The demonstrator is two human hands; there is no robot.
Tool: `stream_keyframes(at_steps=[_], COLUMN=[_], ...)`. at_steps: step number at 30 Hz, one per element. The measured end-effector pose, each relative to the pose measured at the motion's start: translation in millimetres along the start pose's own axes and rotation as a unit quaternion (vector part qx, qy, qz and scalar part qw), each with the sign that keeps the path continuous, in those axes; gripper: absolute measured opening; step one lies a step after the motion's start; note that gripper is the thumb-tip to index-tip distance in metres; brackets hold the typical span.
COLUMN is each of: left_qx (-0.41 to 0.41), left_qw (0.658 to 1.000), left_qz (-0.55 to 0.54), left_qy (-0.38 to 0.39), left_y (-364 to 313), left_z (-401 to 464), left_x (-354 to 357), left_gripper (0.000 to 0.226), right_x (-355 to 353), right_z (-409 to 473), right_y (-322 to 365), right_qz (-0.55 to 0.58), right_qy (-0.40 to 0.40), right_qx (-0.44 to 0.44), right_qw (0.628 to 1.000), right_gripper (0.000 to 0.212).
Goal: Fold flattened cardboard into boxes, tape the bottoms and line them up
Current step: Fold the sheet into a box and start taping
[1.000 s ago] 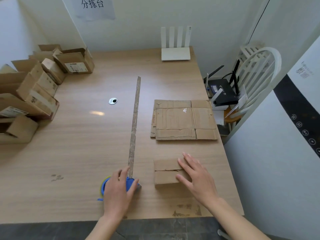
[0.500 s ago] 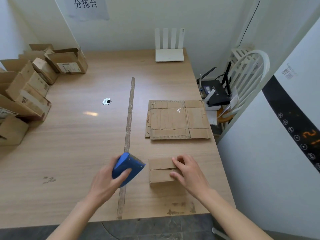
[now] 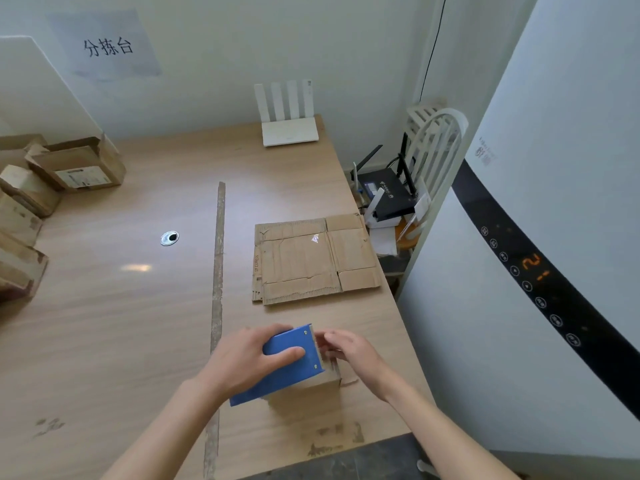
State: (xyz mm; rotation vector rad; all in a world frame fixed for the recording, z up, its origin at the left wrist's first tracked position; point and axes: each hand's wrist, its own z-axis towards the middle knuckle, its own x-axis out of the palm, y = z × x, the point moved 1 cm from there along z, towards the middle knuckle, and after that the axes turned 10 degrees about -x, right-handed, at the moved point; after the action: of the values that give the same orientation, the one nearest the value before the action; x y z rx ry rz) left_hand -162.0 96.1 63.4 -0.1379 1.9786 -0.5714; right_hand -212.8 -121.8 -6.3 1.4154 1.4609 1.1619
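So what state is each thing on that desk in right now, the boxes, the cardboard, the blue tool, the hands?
Small box: folded up, standing on the table, under the dispenser.
Blue tape dispenser: gripped, laid across the box top.
Left hand: grips the dispenser.
Right hand: fingers at the dispenser's front edge; grip unclear.
Flattened cardboard: lying flat, unfolded.
Boxes at left: assembled, flaps open.

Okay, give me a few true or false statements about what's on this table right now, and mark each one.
1. The left hand grips the blue tape dispenser. True.
2. The flattened cardboard lies left of the long strip. False: it lies to the right.
3. The white router stands at the table's far edge. True.
4. The right hand rests on the flattened cardboard. False: it is at the small box.
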Motion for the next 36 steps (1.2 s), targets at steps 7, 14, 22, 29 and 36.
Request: stream_keyframes(at_steps=[7, 14, 22, 29, 36], left_qx=[-0.014, -0.003, 0.012, 0.026, 0.018], left_qw=[0.999, 0.989, 0.976, 0.971, 0.972], left_qz=[0.042, 0.145, 0.216, 0.233, 0.226], left_qy=[-0.01, -0.029, -0.036, -0.051, -0.056], left_y=[0.4, -1.5, 4.0, -6.6, -2.1], left_z=[3.9, 8.9, 9.5, 9.1, 11.8], left_x=[0.4, -3.0, 2.9, 13.7, 11.1], left_gripper=[0.04, 0.061, 0.069, 0.069, 0.066], right_x=[2.4, -5.3, -4.9, 1.3, 20.5], right_z=[-0.8, -12.9, -27.0, -24.1, -19.4], right_y=[-10.3, -17.9, -35.5, -47.8, -33.2], right_qz=[-0.046, -0.153, -0.104, -0.103, -0.165], right_qy=[-0.029, -0.135, -0.155, -0.2, -0.251], right_qx=[-0.025, -0.041, -0.004, 0.052, 0.032], right_qw=[0.998, 0.978, 0.982, 0.973, 0.953], right_gripper=[0.012, 0.013, 0.011, 0.048, 0.048])
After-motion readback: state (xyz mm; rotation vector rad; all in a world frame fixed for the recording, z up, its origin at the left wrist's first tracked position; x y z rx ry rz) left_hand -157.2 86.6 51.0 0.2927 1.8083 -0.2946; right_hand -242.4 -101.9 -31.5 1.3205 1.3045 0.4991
